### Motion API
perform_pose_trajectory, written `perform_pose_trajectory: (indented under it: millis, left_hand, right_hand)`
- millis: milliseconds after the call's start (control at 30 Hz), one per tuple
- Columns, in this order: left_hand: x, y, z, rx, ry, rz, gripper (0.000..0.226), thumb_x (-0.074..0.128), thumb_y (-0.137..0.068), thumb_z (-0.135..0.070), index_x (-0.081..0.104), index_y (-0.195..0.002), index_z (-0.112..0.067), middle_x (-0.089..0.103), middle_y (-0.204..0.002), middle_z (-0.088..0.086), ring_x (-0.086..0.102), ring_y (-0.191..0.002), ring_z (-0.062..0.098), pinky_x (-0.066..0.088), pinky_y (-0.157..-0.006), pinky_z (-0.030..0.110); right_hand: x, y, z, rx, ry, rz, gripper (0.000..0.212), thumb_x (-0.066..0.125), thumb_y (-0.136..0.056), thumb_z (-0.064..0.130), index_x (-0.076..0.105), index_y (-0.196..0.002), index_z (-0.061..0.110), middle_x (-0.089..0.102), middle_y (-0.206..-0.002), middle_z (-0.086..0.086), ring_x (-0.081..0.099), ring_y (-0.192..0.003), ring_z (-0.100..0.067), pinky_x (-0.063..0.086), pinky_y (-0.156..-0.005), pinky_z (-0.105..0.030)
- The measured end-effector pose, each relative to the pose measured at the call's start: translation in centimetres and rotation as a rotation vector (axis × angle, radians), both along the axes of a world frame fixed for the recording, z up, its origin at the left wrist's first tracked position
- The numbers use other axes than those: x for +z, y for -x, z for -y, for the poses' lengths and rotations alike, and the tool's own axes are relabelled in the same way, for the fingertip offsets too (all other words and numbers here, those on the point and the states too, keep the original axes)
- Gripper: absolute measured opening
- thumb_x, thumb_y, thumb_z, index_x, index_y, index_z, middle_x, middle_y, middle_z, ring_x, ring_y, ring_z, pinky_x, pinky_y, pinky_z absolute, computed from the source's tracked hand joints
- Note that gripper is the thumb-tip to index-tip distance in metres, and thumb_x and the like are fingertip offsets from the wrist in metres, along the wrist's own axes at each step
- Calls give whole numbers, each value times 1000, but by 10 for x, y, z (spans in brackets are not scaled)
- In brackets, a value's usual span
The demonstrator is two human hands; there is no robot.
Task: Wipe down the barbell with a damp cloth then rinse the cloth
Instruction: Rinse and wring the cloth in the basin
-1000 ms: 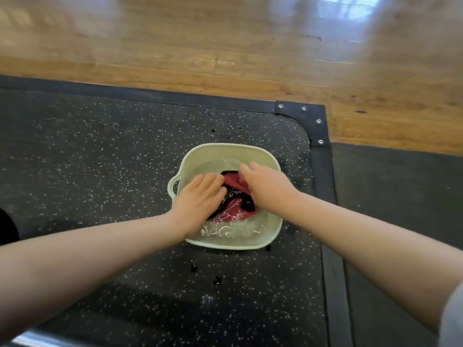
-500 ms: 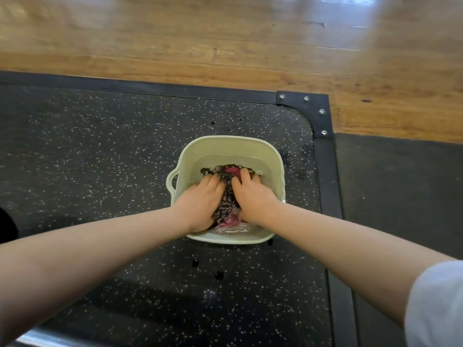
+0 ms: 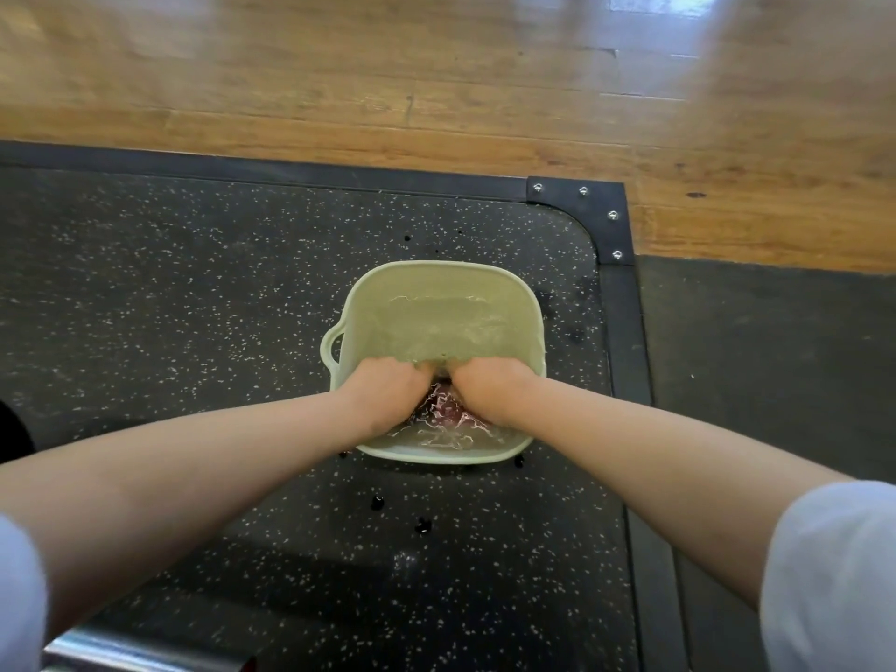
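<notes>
Rinsing: cloth [image 3: 447,410] lies underwater in the basin [image 3: 439,283], by its near wall; only a pink strip shows
Left hand [image 3: 388,395]: on the cloth's left; fingers sunk out of sight; grip cannot be told
Right hand [image 3: 489,395]: on its right; fingers likewise hidden
Relation: cloth lies between and under both hands, equally near; long axis unclear; wringing likely needs both
Barbell [image 3: 145,652]: lower left, well apart

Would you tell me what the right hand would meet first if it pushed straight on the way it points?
The right hand points into water, so likely the far wall or floor of the basin; depth is unclear.
</notes>
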State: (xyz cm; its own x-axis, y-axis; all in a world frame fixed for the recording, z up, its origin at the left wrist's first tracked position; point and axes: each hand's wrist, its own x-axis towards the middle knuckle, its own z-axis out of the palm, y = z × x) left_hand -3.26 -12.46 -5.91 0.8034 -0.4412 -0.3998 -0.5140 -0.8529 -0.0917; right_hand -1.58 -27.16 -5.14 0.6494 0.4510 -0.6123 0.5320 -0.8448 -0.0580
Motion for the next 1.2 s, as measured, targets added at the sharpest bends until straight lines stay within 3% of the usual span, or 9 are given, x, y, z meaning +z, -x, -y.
perform_pose_trajectory:
  millis: [233,467,533,633,767,833,900,1067,1200]
  left_hand:
    - [-3,3,-6,-2,93,-162,52,37,-95,-1,21,-144,-2,61,-110,13,61,-95,28,51,-78,37]
    - [6,2,-10,105,245,-173,51,56,-83,-8,36,-130,-8,46,-126,10,47,-116,25,44,-89,33]
    - [9,0,-10,154,326,-215,45,59,-81,-15,42,-122,-9,50,-119,9,47,-113,26,43,-93,35]
    - [14,-5,-9,385,552,-318,28,62,-86,-26,45,-106,-15,56,-93,0,55,-89,21,43,-72,29]
    - [20,-8,-7,672,671,-336,47,68,-87,-30,47,-125,-12,57,-89,-3,54,-82,15,38,-65,24]
    - [23,-9,-6,703,668,-366,46,73,-82,-25,56,-122,-10,61,-90,2,56,-85,20,42,-69,25]
    - [24,-10,-6,728,696,-395,29,75,-80,-20,65,-105,-10,59,-76,0,55,-77,21,41,-66,26]
    - [27,-7,-7,746,748,-137,27,63,-84,-8,43,-68,-18,47,-80,3,45,-79,22,29,-62,30]
    - [27,-6,-7,738,687,-103,16,44,-90,1,42,-81,-11,51,-83,6,47,-81,26,33,-63,32]
  right_hand:
    - [0,5,6,-47,-185,-68,53,47,-95,3,24,-143,3,46,-130,-17,60,-101,-31,48,-81,-36]
    - [9,9,12,6,-211,102,48,58,-88,12,40,-133,9,41,-130,-11,43,-120,-29,44,-93,-38]
    - [8,9,12,-21,-239,115,43,58,-87,17,44,-127,9,44,-126,-11,43,-119,-28,42,-94,-37]
    - [9,7,12,-137,-361,47,38,58,-88,20,50,-124,8,48,-119,-9,50,-108,-25,43,-87,-32]
    - [16,3,15,-410,-635,30,27,69,-84,24,61,-107,13,53,-104,2,54,-93,-13,44,-81,-27]
    - [22,4,17,-522,-769,75,7,65,-87,11,61,-91,13,48,-87,13,53,-85,6,39,-70,-17]
    - [28,4,17,-562,-857,143,17,52,-87,-5,56,-83,11,45,-82,14,51,-83,19,37,-67,-11]
    - [34,0,15,-593,-887,273,22,40,-84,-7,47,-91,13,50,-104,-6,55,-94,-24,46,-81,-42]
    - [31,-6,21,-580,-708,296,29,37,-87,-6,47,-103,16,45,-110,-4,51,-86,-30,47,-73,-43]
